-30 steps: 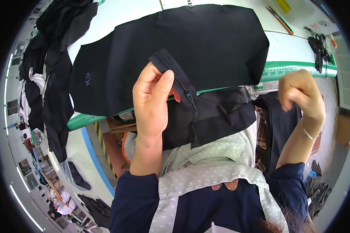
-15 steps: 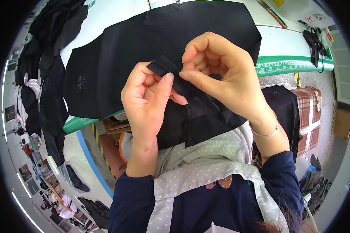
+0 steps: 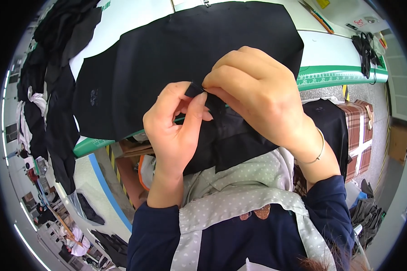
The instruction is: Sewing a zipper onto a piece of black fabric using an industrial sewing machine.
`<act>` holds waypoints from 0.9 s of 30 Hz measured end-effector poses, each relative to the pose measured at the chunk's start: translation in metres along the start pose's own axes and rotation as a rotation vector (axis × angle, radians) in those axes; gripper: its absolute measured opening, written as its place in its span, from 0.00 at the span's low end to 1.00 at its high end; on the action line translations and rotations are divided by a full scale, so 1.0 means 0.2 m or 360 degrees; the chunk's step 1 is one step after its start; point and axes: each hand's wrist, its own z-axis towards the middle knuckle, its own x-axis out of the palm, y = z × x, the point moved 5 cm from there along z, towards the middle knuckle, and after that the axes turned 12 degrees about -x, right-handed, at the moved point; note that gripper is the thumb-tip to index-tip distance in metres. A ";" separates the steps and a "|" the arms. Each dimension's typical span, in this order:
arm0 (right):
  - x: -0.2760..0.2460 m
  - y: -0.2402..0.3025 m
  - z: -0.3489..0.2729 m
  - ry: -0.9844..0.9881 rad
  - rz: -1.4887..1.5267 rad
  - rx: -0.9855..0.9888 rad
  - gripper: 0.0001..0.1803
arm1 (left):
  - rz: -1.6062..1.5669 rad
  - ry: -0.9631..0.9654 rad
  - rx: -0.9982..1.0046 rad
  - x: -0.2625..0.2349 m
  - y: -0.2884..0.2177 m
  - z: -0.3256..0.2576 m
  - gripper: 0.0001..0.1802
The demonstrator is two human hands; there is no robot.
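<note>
Between the thumb and fingers of my left hand (image 3: pixel 172 128) is the folded end of a black fabric piece (image 3: pixel 194 90). My right hand (image 3: pixel 269 101) is pinched, its thumb and forefinger meeting right at that end; whether they grip the cloth or a thread is too small to make out. From my hands the black cloth hangs toward my lap (image 3: pixel 242 151). Beyond them, a large black fabric panel (image 3: pixel 167 49) lies flat across the table, with a small pale mark near its left side.
A green ruler strip (image 3: pixel 339 74) edges the white table. Scissors (image 3: pixel 319 18) lie at the far right, near black cords (image 3: pixel 365 52). Dark garments (image 3: pixel 59 90) hang at the left. A plaid-covered box (image 3: pixel 359 144) with black cloth beside it stands at the right.
My right hand has rolled over and come left, its fingertips now against the held fabric end. Less of that end sticks out above my left hand.
</note>
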 end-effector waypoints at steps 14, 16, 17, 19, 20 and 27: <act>-0.27 -0.20 -0.27 0.0631 -0.0083 0.0209 0.20 | 0.0618 0.0127 0.0349 -0.28 -0.01 0.29 0.04; -0.26 -0.24 -0.31 0.0727 -0.0024 0.0240 0.20 | 0.1175 0.0387 0.0614 -0.27 0.00 0.37 0.04; -0.30 -0.28 -0.32 0.0726 -0.0077 0.0239 0.18 | 0.1376 0.0531 0.0669 -0.25 0.00 0.38 0.07; -0.40 -0.40 -0.34 0.0865 -0.0279 0.0225 0.17 | 0.1519 0.0806 0.0442 -0.29 0.06 0.39 0.07; -0.45 -0.47 -0.37 0.0936 -0.0354 0.0361 0.19 | 0.1506 0.0841 0.0351 -0.29 0.08 0.36 0.06; -0.31 -0.49 -0.15 0.0292 -0.0491 0.0515 0.19 | 0.1375 0.0735 0.0153 -0.31 0.11 0.33 0.05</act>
